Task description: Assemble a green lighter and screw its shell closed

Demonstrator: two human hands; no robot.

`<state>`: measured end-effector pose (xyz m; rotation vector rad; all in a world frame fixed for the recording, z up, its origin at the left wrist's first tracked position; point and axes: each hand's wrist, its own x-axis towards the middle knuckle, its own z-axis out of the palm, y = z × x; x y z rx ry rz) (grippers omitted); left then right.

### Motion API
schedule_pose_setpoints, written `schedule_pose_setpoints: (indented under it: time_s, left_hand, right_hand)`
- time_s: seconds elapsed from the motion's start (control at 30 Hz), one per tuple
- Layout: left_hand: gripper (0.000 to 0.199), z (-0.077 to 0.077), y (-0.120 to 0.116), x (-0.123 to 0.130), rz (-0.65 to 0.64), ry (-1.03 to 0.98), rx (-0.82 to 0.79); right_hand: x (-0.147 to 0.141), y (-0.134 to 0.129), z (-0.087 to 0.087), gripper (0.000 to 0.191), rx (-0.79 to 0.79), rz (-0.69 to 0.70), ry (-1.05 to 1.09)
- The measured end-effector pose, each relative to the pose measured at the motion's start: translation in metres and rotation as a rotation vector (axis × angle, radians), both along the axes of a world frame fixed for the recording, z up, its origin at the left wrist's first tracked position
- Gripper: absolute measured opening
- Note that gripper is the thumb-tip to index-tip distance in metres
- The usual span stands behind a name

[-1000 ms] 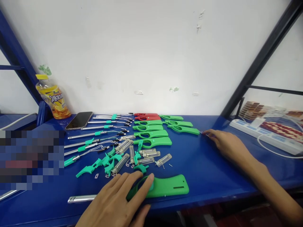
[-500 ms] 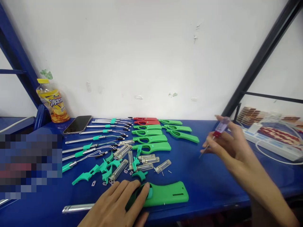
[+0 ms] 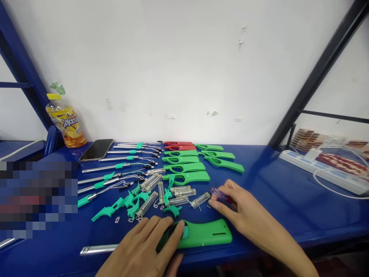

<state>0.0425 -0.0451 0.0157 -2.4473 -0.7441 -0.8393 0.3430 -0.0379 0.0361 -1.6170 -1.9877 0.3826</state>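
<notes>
My left hand (image 3: 144, 246) is closed over a green long-necked lighter (image 3: 206, 235) lying flat at the table's front edge. Its fingers cross the trigger opening, and the metal tube (image 3: 98, 250) sticks out to the left. My right hand (image 3: 240, 207) grips a small screwdriver with a clear purple and red handle (image 3: 219, 194). The handle end points left, and the shaft is hidden by the hand. Just left of these fingers lie a clear fuel tank (image 3: 200, 200) and tiny metal pins. Several teal triggers (image 3: 108, 211) are scattered beyond my left hand.
Green shell halves (image 3: 188, 177) and red ones (image 3: 179, 147) lie in rows at the back. Metal tubes with wires (image 3: 105, 169) line the left, beside a phone (image 3: 96, 150) and a drink bottle (image 3: 67, 123). A power strip (image 3: 325, 173) sits at the right.
My right hand has come left and down with the screwdriver, closer to the lighter, and turned so the handle points left. My left hand stays on the lighter.
</notes>
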Motion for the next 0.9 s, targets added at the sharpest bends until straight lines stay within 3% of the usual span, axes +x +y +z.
schedule_pose_setpoints:
  time_s: [0.33, 0.63, 0.8, 0.9]
  left_hand:
    - [0.039, 0.000, 0.001, 0.000, 0.010, 0.011, -0.028]
    - [0.039, 0.004, 0.000, 0.001, 0.023, -0.017, 0.000]
    - [0.036, -0.002, 0.002, -0.001, 0.023, 0.023, -0.048]
    - [0.036, -0.004, 0.002, -0.002, 0.019, 0.013, -0.048]
  right_hand:
    - [-0.004, 0.011, -0.010, 0.023, -0.015, 0.023, 0.046]
    - [0.001, 0.003, 0.012, 0.033, -0.035, 0.069, 0.233]
    - [0.005, -0.007, 0.012, 0.032, -0.032, -0.057, 0.437]
    - [0.006, -0.019, 0.004, 0.032, 0.015, -0.151, 0.443]
